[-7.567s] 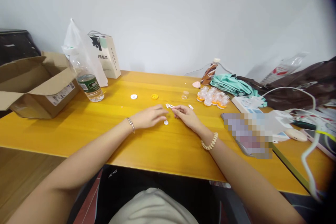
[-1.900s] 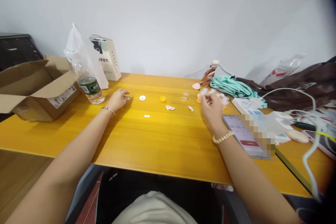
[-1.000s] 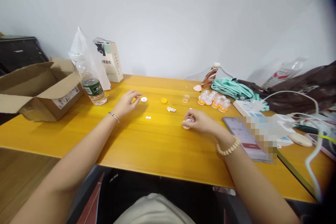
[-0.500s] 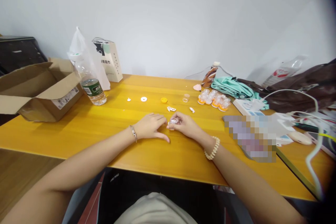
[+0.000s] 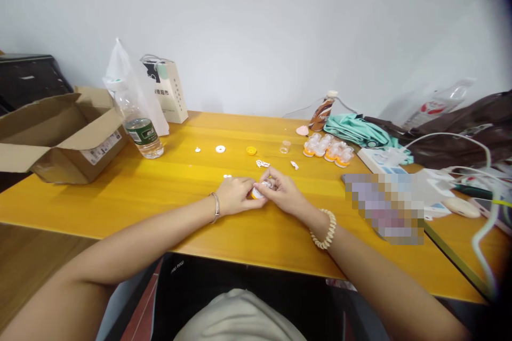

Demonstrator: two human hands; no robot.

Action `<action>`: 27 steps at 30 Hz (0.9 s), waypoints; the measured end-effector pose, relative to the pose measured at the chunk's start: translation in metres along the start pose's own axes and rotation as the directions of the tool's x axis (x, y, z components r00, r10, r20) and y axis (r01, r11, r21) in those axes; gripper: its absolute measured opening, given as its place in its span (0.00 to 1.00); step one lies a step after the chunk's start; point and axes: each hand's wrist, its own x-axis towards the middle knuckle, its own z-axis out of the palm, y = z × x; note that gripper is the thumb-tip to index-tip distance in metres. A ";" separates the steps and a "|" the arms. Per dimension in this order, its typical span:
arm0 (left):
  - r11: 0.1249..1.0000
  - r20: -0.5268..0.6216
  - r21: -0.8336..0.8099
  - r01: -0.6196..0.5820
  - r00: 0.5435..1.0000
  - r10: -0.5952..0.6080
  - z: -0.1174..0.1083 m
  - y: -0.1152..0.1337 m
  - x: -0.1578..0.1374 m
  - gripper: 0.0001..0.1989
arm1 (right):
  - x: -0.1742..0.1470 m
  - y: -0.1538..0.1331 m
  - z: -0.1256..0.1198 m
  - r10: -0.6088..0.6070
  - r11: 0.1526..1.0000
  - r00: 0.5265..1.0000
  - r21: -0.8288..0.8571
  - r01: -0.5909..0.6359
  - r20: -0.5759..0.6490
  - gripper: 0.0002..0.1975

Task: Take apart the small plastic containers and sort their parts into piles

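My left hand is closed on one side of a small clear-topped piece with an orange base. My right hand grips the same piece from the other side, its fingers covering part of it. Just beyond my left hand lies a tiny white part. Farther back, a row holds a small white knob-like part, a white ring, a yellow round part and a clear cup. A white lattice part and a small white piece lie nearer my hands.
Several clear-topped pieces with orange bases stand together at right, near a brown drink bottle and teal cloth. A blurred-out flat object and white cables lie farther right. An open cardboard box and water bottle occupy the left.
My left hand has moved right and closed on the piece in my right hand, its fingers no longer spread. The orange base now shows, and a tiny white part is visible beyond my left hand.
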 end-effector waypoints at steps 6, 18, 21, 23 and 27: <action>0.998 0.020 -0.034 -0.046 0.999 0.046 -0.002 -0.004 0.000 0.17 | -0.005 -0.007 -0.001 -0.086 0.994 0.992 -0.053 0.091 0.090 0.10; 0.910 0.145 -0.413 -0.039 0.983 0.108 -0.009 -0.016 0.003 0.17 | -0.004 -0.002 -0.010 -0.255 0.967 0.967 0.027 0.255 0.015 0.24; 0.884 0.184 -0.467 -0.018 0.976 0.117 -0.010 -0.015 0.004 0.19 | -0.002 0.002 -0.008 -0.156 0.986 0.986 0.059 0.153 0.058 0.24; 0.863 0.203 -0.506 -0.011 0.970 0.131 -0.011 -0.015 0.004 0.19 | -0.003 0.000 -0.006 -0.085 0.993 0.990 0.091 0.074 0.114 0.21; 0.822 0.187 -0.570 -0.015 0.971 0.147 -0.010 -0.017 0.004 0.19 | -0.008 -0.009 -0.005 -0.146 0.986 0.985 0.099 0.137 0.091 0.16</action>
